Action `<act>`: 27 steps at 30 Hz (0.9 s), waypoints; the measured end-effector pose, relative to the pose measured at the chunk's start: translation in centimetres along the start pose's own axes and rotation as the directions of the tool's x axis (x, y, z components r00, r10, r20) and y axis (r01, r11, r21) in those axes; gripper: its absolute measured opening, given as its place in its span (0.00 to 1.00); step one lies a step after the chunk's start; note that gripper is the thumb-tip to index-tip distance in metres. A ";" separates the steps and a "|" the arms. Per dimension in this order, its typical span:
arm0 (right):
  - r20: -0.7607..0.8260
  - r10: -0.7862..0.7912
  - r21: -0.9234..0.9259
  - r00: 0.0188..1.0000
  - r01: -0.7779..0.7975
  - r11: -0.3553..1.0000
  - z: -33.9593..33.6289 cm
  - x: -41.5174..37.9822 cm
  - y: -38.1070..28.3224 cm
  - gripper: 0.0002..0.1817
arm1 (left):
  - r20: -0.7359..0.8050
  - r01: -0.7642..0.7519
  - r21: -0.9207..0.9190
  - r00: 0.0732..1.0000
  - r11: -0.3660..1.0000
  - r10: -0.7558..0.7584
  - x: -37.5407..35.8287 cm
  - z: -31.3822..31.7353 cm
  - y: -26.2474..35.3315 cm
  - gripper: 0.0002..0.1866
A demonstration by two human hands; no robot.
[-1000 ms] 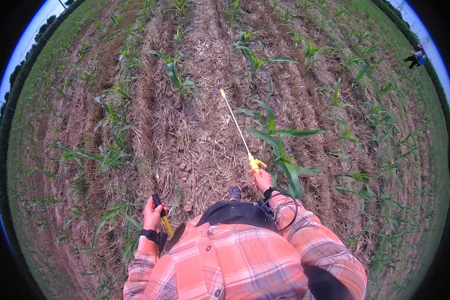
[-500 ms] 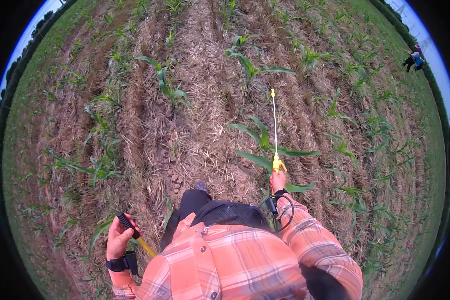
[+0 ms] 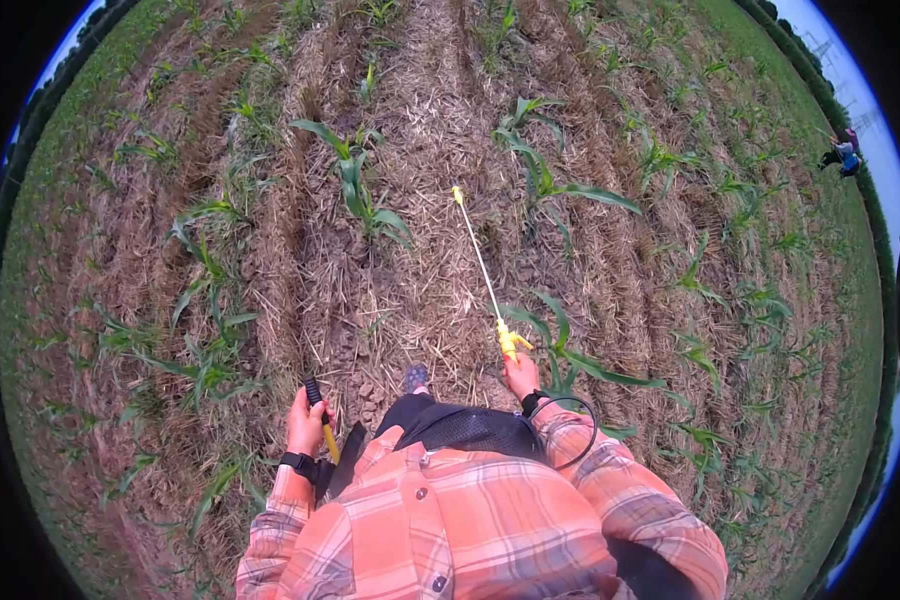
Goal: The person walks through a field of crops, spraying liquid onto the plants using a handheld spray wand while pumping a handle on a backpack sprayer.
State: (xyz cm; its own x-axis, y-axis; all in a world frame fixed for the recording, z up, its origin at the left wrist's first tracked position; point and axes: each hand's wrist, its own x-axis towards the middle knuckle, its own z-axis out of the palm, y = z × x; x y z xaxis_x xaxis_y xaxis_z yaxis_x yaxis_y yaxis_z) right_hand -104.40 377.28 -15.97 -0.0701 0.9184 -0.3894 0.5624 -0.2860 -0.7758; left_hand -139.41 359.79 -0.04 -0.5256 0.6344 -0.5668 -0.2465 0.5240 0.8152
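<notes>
In the head view, my right hand [image 3: 521,375] is closed around the yellow handle of a spray wand [image 3: 482,258]. The wand's thin pale tube points forward and a little left, ending in a yellow nozzle [image 3: 457,194] above straw-covered soil between two plant rows. A dark hose [image 3: 594,440] loops beside my right wrist. My left hand [image 3: 306,422] wraps the black grip of a yellow lever [image 3: 328,438] at my left side; the lever's lower end is hidden. Young corn plants [image 3: 365,205] stand left of the nozzle, and another corn plant [image 3: 560,350] is just right of the wand handle.
Rows of corn seedlings [image 3: 205,375] run forward on both sides, with dry straw [image 3: 420,150] between them. One of my shoes [image 3: 416,378] shows below. Another person [image 3: 845,155] is far off at the upper right, near a tree line.
The wand has swung left, its nozzle moving from beside the right row to between the rows. My left hand with the lever has moved up and right, and the view has shifted slightly.
</notes>
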 end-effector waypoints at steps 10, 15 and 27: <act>0.270 -0.169 -0.127 0.948 0.209 0.970 3.3 3.7 -12.5 0.11 | 0.357 -0.042 -0.187 0.928 0.981 0.108 -1.8 -8.9 15.6 0.22; 0.283 -0.218 -0.077 0.934 0.249 0.966 4.5 7.4 -14.1 0.11 | 0.195 -0.041 -0.066 0.979 0.997 0.053 3.5 -5.5 15.5 0.17; 0.049 0.050 0.070 0.998 -0.053 0.996 0.3 20.9 -15.6 0.09 | 0.105 -0.064 -0.049 0.992 0.997 0.069 18.0 3.9 16.8 0.15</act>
State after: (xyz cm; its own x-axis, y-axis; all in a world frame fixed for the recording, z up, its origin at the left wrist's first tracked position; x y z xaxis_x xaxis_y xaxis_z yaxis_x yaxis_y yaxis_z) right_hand -114.89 400.83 -12.15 -0.0827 0.8885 -0.4513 0.5065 -0.3525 -0.7869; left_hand -149.88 382.22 3.00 -0.4528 0.7251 -0.5188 -0.2518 0.4542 0.8546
